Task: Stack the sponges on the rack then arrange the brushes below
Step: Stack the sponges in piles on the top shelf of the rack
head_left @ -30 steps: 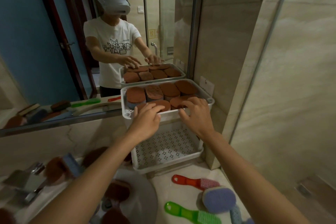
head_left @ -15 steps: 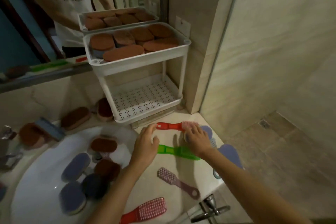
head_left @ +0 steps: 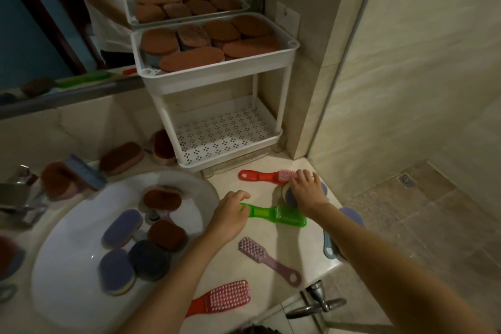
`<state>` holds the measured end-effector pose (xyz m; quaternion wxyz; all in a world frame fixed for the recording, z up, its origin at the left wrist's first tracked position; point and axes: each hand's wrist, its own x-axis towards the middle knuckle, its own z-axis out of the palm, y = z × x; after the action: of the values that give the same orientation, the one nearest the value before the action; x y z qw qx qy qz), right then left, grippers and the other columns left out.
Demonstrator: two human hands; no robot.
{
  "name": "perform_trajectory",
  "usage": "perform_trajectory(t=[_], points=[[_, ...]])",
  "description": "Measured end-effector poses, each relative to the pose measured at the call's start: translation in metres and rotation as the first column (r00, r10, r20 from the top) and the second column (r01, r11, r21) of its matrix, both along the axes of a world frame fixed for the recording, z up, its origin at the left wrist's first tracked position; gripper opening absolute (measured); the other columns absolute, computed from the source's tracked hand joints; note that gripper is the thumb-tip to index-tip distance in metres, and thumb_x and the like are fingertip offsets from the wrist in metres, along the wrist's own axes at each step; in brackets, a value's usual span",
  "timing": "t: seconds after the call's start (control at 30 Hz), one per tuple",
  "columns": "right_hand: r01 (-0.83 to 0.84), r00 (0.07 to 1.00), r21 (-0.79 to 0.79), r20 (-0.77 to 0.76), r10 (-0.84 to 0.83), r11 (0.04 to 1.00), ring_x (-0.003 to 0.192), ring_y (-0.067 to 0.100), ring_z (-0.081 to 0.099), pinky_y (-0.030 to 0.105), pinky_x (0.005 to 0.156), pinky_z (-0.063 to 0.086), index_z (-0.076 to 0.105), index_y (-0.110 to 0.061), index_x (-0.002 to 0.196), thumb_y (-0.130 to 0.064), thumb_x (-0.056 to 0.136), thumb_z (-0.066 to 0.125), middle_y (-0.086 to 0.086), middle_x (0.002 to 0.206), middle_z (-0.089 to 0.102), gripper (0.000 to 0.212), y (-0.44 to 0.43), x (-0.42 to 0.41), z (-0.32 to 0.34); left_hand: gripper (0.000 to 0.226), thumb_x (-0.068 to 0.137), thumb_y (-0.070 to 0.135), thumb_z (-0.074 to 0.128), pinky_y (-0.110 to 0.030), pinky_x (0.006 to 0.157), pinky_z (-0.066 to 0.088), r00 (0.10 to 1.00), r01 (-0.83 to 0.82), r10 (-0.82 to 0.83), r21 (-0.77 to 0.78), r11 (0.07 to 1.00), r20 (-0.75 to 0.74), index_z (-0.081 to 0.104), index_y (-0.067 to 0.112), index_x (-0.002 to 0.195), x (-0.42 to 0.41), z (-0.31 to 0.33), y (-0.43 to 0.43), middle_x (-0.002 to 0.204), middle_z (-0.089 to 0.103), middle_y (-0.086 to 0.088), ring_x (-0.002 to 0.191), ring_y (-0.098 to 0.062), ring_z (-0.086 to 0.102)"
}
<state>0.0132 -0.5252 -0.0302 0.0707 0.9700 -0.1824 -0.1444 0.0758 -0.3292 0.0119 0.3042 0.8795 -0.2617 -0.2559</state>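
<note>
Head view, lower centre: our left hand (head_left: 230, 215) pinches the green brush (head_left: 274, 213) by its handle; our right hand (head_left: 306, 192) covers the head of the red brush (head_left: 260, 176) (we cannot tell its grip); sponges (head_left: 189, 58) fill the rack (head_left: 217, 79) top, upper centre.

The rack (head_left: 217, 77) is smooth white plastic, and its lower shelf is perforated. The sponges (head_left: 191, 58) on its top shelf show rough, matt brown faces. The green brush (head_left: 282, 215) is glossy see-through plastic. The red brush (head_left: 257, 176) beyond it is opaque plastic. The sink (head_left: 81, 225) looks like glossy white ceramic, the counter (head_left: 271, 252) like polished beige stone, and the near tap (head_left: 317, 301) is shiny metal.
</note>
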Motion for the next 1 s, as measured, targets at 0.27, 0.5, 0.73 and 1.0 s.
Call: perform_trajectory(t=[0.27,0.5,0.73,1.0], points=[[-0.073,0.927,-0.012,0.369,0.072,0.997,0.105,0.029,0.051,0.038,0.088,0.043,0.056,-0.013,0.114,-0.024,0.075,0.071,0.009,0.114,0.052,0.043,0.010,0.000,0.026,0.031,0.094,0.011,0.044,-0.021,0.086,0.040,0.992,-0.080,0.072,-0.083,0.993,-0.105,0.054,0.010,0.124,0.008,-0.001,0.006,0.128,0.054,-0.008,0.114,-0.020,0.054],[-0.298,0.659,0.119,0.743,0.114,0.947,0.082,0.025,0.059,0.027,0.057,0.052,0.047,-0.010,0.106,-0.006,0.046,0.084,0.013,0.103,0.060,0.070,0.053,-0.012,0.036,0.032,0.098,0.039,0.036,-0.035,0.074,0.050,0.643,-0.563,0.309,-0.160,0.811,-0.701,0.050,0.013,0.112,0.014,0.018,-0.005,0.105,0.059,-0.014,0.082,-0.024,0.059],[-0.316,0.797,0.351,0.602,0.045,0.881,0.095,0.033,0.054,0.033,0.066,0.048,0.041,-0.007,0.118,-0.006,0.069,0.046,0.020,0.113,0.055,0.049,0.066,-0.054,0.033,0.017,0.091,0.016,0.055,-0.032,0.069,0.048,0.568,-0.618,0.245,-0.212,0.757,-0.785,0.055,0.013,0.108,0.001,0.013,-0.006,0.101,0.062,-0.011,0.078,-0.018,0.059],[0.567,0.748,0.335,0.173,-0.641,0.753,0.131,0.038,0.032,0.045,0.110,0.029,0.031,-0.005,0.135,-0.027,0.081,0.056,0.020,0.139,0.034,0.064,0.027,-0.116,0.002,0.017,0.090,0.017,0.057,-0.028,0.061,0.048,0.610,-0.561,0.258,-0.178,0.809,-0.749,0.054,0.010,0.105,-0.027,0.006,-0.017,0.105,0.060,-0.010,0.088,-0.025,0.060]])
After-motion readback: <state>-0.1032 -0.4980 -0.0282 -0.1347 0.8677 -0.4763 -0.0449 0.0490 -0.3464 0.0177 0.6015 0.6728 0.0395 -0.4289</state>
